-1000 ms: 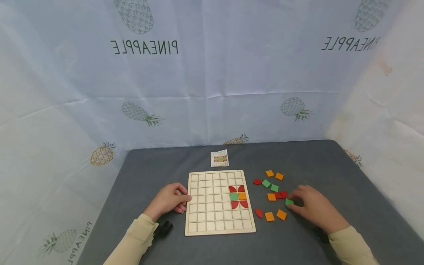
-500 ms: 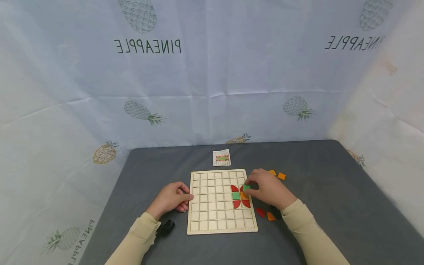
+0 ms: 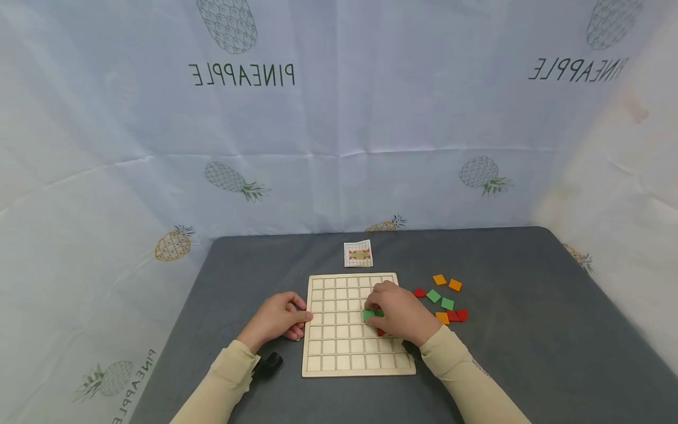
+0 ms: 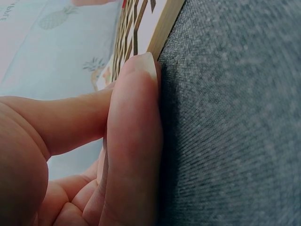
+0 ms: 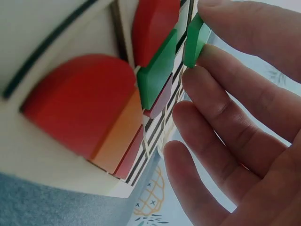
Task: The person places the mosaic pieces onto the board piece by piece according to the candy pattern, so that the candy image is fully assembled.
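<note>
A pale wooden grid board lies on the grey table. My left hand holds its left edge; up close, a fingertip meets the board's side. Over the board's right part, my right hand pinches a green square tile between thumb and fingers. That tile stands slightly tilted at the grid, just left of another green tile set in a cell. Red quarter-round pieces and an orange tile sit in cells beside it. From the head, my right hand hides most of these pieces.
Loose orange tiles, green tiles and red pieces lie right of the board. Behind the board is a small pattern card. A pineapple-print cloth hangs behind the table.
My right hand has carried the green tile from the loose pieces on the right, leftward across the red and orange pieces, to the grid. My left hand stays at the board's edge.
</note>
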A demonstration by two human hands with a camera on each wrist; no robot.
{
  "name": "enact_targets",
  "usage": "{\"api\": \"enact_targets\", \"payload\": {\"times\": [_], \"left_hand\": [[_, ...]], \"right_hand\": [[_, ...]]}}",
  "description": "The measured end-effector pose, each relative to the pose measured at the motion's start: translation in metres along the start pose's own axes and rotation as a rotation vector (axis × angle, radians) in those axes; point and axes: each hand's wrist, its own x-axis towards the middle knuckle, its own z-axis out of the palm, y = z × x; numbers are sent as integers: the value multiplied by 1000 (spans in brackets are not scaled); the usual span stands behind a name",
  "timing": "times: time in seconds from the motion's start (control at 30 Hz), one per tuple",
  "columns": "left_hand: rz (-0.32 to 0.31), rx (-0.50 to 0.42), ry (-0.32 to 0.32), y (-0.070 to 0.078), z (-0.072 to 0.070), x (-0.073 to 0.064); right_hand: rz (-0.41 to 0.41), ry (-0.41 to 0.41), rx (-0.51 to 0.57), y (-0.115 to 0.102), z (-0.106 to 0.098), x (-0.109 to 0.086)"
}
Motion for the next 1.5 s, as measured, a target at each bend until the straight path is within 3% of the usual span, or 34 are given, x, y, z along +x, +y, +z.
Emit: {"api": "enact_targets", "payload": {"times": [0.8,1.0,1.13,1.37,1.5], "left_hand": [[6,-17,-16,-2,0,0],[7,-9,-6,-1,-1,1],[16,-8,-10,0,-1,2],[10,-3,-13,0,0,2],[-4,3,0,-1,0,1]], "right_hand": [[-23,8,-24,0,3,-2],[0,11,24,5,-5,-3],[74,40,52,24,-20,-11],[260,69,9,78,-45,-40],[329,77,53,98,-55,-55]]}}
